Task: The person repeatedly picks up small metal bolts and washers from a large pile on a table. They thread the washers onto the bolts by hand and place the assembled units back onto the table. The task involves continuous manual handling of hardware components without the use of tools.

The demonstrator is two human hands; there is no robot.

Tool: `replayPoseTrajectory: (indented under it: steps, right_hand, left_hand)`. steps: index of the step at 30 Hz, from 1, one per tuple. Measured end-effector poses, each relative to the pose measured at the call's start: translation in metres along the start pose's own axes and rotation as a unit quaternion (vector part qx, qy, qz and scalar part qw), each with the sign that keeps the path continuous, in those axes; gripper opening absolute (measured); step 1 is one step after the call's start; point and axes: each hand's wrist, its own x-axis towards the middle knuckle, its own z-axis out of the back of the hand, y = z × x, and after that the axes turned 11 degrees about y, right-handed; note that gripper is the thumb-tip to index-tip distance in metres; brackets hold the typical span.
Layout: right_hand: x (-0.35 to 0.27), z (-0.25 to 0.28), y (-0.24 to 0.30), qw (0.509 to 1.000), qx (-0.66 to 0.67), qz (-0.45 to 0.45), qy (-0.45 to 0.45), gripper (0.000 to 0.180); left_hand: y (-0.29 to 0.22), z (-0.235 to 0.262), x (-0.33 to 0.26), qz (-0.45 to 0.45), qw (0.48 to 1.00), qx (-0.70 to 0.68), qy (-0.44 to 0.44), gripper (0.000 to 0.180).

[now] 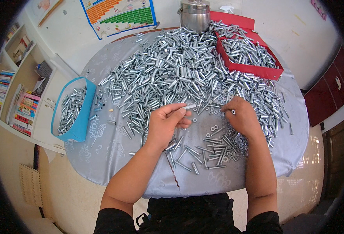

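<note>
Left hand [167, 121] pinches a metal tube [190, 106]; right hand [240, 116], at 3 o'clock of it, curls over nuts [215, 128] on the worktop [113, 148], its grasp unclear.

You have one view here, from a camera worn on your head. It looks almost straight down at the round table [113, 156] in front of you. Your two arms come in from the bottom edge, and your left hand [166, 123] and right hand [242, 117] sit near the middle of the picture. The view is very wide, so straight lines bend near its dark round rim. At the left side you can see a bookshelf [12, 93], and the floor shows low down.
</note>
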Motion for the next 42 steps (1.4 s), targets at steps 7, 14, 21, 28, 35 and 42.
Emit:
replayPoseTrajectory:
  steps: [7, 14, 21, 28, 35, 42]
  right_hand:
    - [-0.002, 0.001, 0.002, 0.997, -0.024, 0.027, 0.071, 0.012]
    - [0.001, 0.001, 0.007, 0.993, 0.076, 0.076, 0.047, 0.015]
    - [0.001, -0.002, 0.004, 0.990, 0.039, 0.088, 0.103, 0.013]
    - [0.001, -0.003, 0.013, 0.991, 0.082, 0.075, 0.073, 0.010]
    - [0.004, -0.012, 0.034, 0.920, 0.390, -0.028, 0.028, 0.009]
    - [0.005, -0.018, 0.040, 0.872, 0.488, -0.006, 0.043, 0.011]
  left_hand:
    - [-0.001, -0.002, -0.001, 0.001, 1.000, 0.002, 0.000, 0.024]
    - [0.000, -0.002, -0.001, -0.001, 1.000, 0.003, 0.002, 0.024]
    - [0.003, -0.001, 0.000, 0.004, 1.000, -0.003, 0.010, 0.024]
    - [0.004, -0.001, 0.000, 0.013, 1.000, -0.008, 0.021, 0.024]
    - [0.004, -0.003, -0.001, 0.014, 0.999, -0.002, 0.050, 0.023]
    - [0.004, -0.002, -0.001, 0.010, 0.998, -0.008, 0.064, 0.023]
